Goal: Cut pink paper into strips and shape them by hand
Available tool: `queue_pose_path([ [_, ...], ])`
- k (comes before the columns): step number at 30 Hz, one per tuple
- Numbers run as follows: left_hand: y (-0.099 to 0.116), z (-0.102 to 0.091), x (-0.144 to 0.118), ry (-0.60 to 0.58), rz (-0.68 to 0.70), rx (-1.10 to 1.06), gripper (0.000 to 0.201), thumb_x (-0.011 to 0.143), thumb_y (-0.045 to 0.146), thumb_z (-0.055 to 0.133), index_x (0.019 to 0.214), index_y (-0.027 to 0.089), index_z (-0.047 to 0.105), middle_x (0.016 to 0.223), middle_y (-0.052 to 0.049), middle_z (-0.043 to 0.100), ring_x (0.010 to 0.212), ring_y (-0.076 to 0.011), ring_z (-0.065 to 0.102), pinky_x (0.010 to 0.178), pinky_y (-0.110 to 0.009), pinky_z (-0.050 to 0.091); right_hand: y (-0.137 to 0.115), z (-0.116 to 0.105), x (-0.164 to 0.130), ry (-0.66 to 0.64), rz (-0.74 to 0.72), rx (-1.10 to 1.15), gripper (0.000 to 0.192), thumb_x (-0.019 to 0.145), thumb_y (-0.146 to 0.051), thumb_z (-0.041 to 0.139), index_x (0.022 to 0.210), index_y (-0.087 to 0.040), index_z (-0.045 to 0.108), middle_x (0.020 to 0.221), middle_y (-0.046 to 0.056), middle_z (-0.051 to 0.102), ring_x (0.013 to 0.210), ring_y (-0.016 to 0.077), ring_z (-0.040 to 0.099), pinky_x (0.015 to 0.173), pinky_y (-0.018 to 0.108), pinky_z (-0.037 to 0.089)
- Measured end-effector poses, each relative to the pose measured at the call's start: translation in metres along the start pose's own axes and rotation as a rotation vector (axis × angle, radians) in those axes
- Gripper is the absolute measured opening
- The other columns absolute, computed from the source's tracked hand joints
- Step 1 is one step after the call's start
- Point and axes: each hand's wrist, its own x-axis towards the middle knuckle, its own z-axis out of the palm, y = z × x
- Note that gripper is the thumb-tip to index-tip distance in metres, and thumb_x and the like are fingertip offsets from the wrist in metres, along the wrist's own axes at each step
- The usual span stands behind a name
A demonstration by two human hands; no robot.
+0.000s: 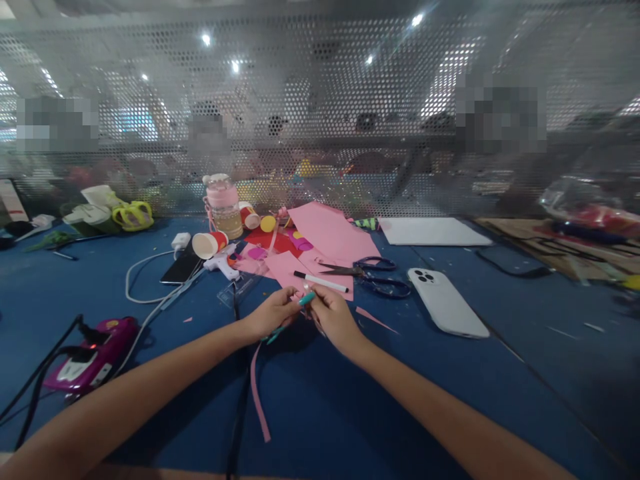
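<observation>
On the blue felt-like table [450, 400], the left hand [273, 313] pinches a slim teal tool [306, 299] whose long axis runs from near-left to far-right. A narrow pink paper strip [257, 393] trails toward the near edge. The right hand [333, 317] closes on the same tool's far tip (fingers meeting). Beyond lie one white marker [320, 282], one pair of scissors [373, 275] and one smooth white phone [447, 302].

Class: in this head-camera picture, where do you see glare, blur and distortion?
Head view: ceiling lamps glare through the mesh screen; the room behind it is blurred; the table edges bend outward; the hands, left hand and right hand, and the scissors stay sharp.
</observation>
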Motion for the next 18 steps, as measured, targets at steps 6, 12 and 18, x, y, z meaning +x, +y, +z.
queue_pose_path([
  [6,-0.002,-0.002,0.002,-0.015,0.037,0.069,0.047,0.069,0.060,0.052,0.069,0.013,0.048,0.040,0.010,0.033,0.034,-0.0020,0.023,0.034,-0.018,0.015,-0.002,-0.001,0.000,0.011,0.041,-0.018,0.041,0.075,-0.051,0.048,0.048,-0.021,0.039,0.033,-0.009,0.031,0.027,0.0047,0.025,0.030,0.020,0.018],
  [12,-0.008,-0.004,0.004,0.069,0.069,0.075,0.043,0.069,0.056,0.057,0.078,0.015,0.047,0.038,0.012,0.033,0.031,-0.0025,0.022,0.032,-0.018,0.013,-0.008,0.001,-0.001,0.000,0.158,0.079,0.039,0.069,-0.053,0.051,0.049,-0.020,0.043,0.029,-0.010,0.034,0.020,0.0044,0.026,0.023,0.019,0.016],
  [18,-0.003,0.000,0.000,0.075,0.070,0.089,0.044,0.069,0.058,0.054,0.076,0.016,0.045,0.036,0.012,0.033,0.030,-0.0028,0.023,0.031,-0.017,0.014,-0.010,0.002,-0.001,0.035,0.177,0.068,0.042,0.068,-0.055,0.052,0.048,-0.020,0.042,0.027,-0.010,0.033,0.019,0.0037,0.026,0.023,0.017,0.016],
])
